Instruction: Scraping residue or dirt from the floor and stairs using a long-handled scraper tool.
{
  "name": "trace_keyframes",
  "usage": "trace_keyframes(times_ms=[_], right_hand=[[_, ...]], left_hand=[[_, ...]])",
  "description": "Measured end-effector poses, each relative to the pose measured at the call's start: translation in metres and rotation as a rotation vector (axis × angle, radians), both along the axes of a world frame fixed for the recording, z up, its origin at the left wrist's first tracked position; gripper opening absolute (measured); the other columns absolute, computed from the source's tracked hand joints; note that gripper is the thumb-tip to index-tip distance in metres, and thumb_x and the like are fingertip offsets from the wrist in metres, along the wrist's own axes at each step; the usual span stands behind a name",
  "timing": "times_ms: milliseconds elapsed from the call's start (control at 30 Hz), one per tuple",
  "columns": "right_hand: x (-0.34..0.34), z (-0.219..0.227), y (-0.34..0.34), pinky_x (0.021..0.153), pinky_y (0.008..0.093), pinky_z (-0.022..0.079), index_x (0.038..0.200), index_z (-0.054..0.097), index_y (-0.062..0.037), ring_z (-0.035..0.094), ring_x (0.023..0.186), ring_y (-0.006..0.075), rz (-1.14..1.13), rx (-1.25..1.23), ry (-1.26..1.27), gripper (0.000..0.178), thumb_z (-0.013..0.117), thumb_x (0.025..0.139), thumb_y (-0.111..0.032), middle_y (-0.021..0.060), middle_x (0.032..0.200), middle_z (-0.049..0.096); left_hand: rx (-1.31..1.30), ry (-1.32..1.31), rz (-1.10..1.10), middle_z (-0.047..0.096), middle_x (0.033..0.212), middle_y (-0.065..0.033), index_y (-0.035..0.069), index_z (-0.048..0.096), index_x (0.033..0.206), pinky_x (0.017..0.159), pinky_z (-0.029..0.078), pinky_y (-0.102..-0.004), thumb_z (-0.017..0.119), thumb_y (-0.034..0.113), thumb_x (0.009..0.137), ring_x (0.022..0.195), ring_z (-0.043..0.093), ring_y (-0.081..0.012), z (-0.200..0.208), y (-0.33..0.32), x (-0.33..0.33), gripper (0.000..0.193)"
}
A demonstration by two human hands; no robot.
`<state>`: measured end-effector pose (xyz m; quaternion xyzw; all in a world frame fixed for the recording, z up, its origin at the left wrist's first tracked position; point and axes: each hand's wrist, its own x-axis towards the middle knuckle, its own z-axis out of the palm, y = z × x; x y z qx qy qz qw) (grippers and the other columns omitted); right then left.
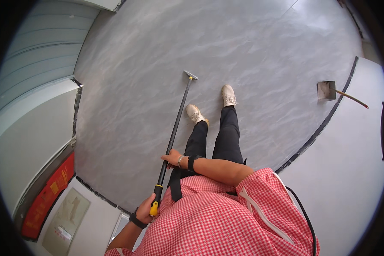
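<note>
One long, slim black pole (176,123) with a short, flat grey head (191,75) — held slantwise in both hands.
Left hand (145,208): closed around the black-and-yellow handle (156,199) at the pole's near end, black band on the wrist. Right hand (173,158): gripping the bare shaft farther along, silver bracelet and black band on the wrist. The pole runs forward past the person's left side; its head lies over the grey, pale-streaked floor (269,55), ahead of two cream lace-up shoes (228,95) — whether it touches is hard to tell. Also present: one red wall panel with yellow markings (51,196), lower left.
</note>
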<state>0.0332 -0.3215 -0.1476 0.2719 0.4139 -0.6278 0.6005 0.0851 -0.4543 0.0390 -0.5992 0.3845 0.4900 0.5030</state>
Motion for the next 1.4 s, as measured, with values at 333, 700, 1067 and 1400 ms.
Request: trace_keyframes(times_ms=[333, 700, 1067, 1400], right_hand=[[-0.073, -0.065, 0.042, 0.032, 0.0283, 0.037, 0.070, 0.036, 0.0035, 0.047, 0.037, 0.0186, -0.399, 0.530, 0.387, 0.029, 0.044, 0.071, -0.024, 0.0108, 0.048, 0.047], [-0.123, -0.044, 0.098, 0.050, 0.0323, 0.040, 0.077, 0.038, 0.0087, 0.051, 0.050, 0.0260, -0.328, 0.717, 0.514, 0.035, 0.043, 0.070, -0.025, 0.0172, 0.056, 0.050], [-0.145, -0.062, 0.089, 0.040, 0.0321, 0.042, 0.077, 0.033, 0.0137, 0.052, 0.051, 0.0297, -0.181, 0.770, 0.506, 0.034, 0.040, 0.070, -0.018, 0.0239, 0.062, 0.049], [-0.140, -0.043, 0.054, 0.062, 0.0362, 0.040, 0.080, 0.033, 0.0119, 0.049, 0.069, 0.0368, -0.128, 0.774, 0.513, 0.035, 0.042, 0.070, -0.020, 0.0284, 0.072, 0.048]], left_hand=[[0.340, 0.168, 0.018, 0.047, 0.048, -0.0021, 0.007, 0.046, 0.069, 0.029, 0.033, -0.0209, 0.042, 0.041, 0.072, 0.034, 0.043, -0.0116, -0.070, 0.056, -0.093, 0.034], [0.400, 0.242, -0.027, 0.045, 0.050, -0.0059, 0.008, 0.045, 0.068, 0.033, 0.035, -0.0231, 0.042, 0.043, 0.072, 0.038, 0.043, -0.0155, -0.140, 0.112, -0.145, 0.036], [0.319, 0.225, -0.041, 0.046, 0.049, -0.0039, 0.008, 0.047, 0.067, 0.033, 0.037, -0.0219, 0.042, 0.040, 0.073, 0.038, 0.045, -0.0126, -0.129, 0.106, -0.169, 0.033], [0.176, 0.184, -0.071, 0.051, 0.060, -0.0014, 0.008, 0.050, 0.077, 0.038, 0.040, -0.0195, 0.046, 0.029, 0.073, 0.044, 0.048, -0.0093, -0.102, 0.075, -0.186, 0.022]])
